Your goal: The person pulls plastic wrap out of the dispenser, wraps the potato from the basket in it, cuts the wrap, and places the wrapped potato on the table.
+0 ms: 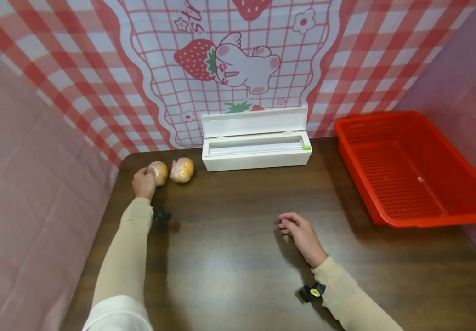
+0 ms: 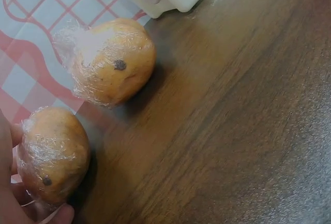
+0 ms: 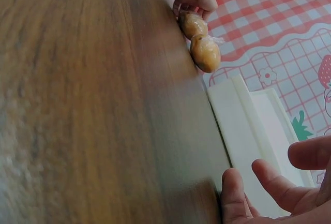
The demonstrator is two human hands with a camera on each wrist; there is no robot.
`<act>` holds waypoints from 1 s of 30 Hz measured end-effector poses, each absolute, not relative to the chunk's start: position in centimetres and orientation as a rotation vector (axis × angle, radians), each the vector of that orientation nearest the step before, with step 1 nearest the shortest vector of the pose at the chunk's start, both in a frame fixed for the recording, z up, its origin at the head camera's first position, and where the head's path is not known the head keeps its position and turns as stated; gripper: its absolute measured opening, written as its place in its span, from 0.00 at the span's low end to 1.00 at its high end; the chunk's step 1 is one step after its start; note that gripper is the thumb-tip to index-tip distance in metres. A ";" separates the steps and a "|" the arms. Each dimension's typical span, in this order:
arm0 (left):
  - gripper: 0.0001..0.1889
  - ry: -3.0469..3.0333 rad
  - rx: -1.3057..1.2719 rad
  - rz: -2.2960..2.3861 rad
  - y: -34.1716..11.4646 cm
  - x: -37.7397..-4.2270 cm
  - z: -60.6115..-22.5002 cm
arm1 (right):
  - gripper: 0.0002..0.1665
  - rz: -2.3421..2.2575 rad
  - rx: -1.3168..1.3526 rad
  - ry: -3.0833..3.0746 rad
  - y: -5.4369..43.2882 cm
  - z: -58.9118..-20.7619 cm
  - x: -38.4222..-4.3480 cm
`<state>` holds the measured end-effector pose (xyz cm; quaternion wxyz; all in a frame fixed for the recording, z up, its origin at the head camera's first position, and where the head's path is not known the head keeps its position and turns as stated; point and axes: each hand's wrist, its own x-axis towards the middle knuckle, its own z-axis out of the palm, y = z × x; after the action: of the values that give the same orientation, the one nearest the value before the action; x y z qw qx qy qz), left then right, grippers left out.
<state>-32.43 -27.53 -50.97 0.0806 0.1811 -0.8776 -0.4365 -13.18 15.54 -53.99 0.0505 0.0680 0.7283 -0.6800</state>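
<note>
Two round yellow-orange fruits wrapped in clear cling film sit side by side at the table's far left. My left hand (image 1: 144,183) holds the left wrapped fruit (image 2: 58,157) from its left side, with fingers and thumb around it; the fruit rests on the table. Just right of it lies the other wrapped fruit (image 2: 116,62), untouched, a dark spot showing on its skin. My right hand (image 1: 300,234) hovers over the middle right of the table, fingers loosely bent and nothing in them. A white cling film box (image 1: 258,161) stands at the back, lid raised, with a roll inside.
At the right stands a red plastic basket (image 1: 364,184) with a perforated bottom. A red and white checked cloth (image 1: 97,69) hangs behind the brown wooden table (image 1: 221,257). Pink fabric (image 1: 27,193) borders the left side.
</note>
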 end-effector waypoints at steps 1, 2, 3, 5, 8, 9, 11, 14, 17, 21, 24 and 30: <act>0.27 -2.628 0.543 -1.306 -27.5 -32.5 -51.0 | 0.16 -2.066 0.206 2.222 15.6 -54.0 -13.2; 0.27 -2.630 0.545 -1.306 -27.5 -32.6 -51.0 | 0.16 -2.061 0.206 2.227 15.6 -53.9 -13.2; 0.27 -2.633 0.545 -1.303 -27.5 -32.8 -51.0 | 0.16 -2.055 0.206 2.230 15.6 -53.9 -13.2; 0.28 -2.642 0.543 -1.299 -27.5 -33.0 -51.0 | 0.16 -2.043 0.213 2.230 15.7 -53.8 -13.2; 0.28 -2.658 0.541 -1.289 -27.3 -33.2 -51.2 | 0.16 -2.040 0.214 2.219 15.8 -53.7 -13.2; 0.28 -2.662 0.539 -1.282 -27.2 -33.3 -51.2 | 0.16 -2.043 0.212 2.208 15.9 -53.6 -13.2; 0.28 -2.674 0.534 -1.270 -27.1 -33.4 -51.3 | 0.17 -2.049 0.199 2.186 16.2 -53.5 -13.4; 0.28 -2.693 0.516 -1.259 -26.7 -33.6 -51.3 | 0.18 -2.021 0.166 2.186 16.9 -53.2 -13.9; 0.29 -2.712 0.498 -1.246 -26.5 -33.7 -51.2 | 0.18 -1.913 0.098 2.290 17.9 -52.6 -14.3; 0.33 -2.734 0.521 -1.135 -26.3 -33.4 -50.7 | 0.15 -1.697 -0.072 2.549 19.1 -51.1 -15.1; 0.37 -2.741 0.492 -0.966 -25.8 -33.0 -49.9 | 0.14 -1.571 -0.200 2.713 20.0 -49.8 -15.7; 0.36 -2.666 0.149 -0.621 -22.4 -31.3 -47.2 | 0.13 -1.470 -0.439 2.878 21.7 -47.0 -16.5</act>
<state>-31.26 -22.39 -47.24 0.1987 0.0534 -0.9531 -0.2219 -16.46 21.73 -47.01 -0.0600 -0.1343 0.8808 -0.4500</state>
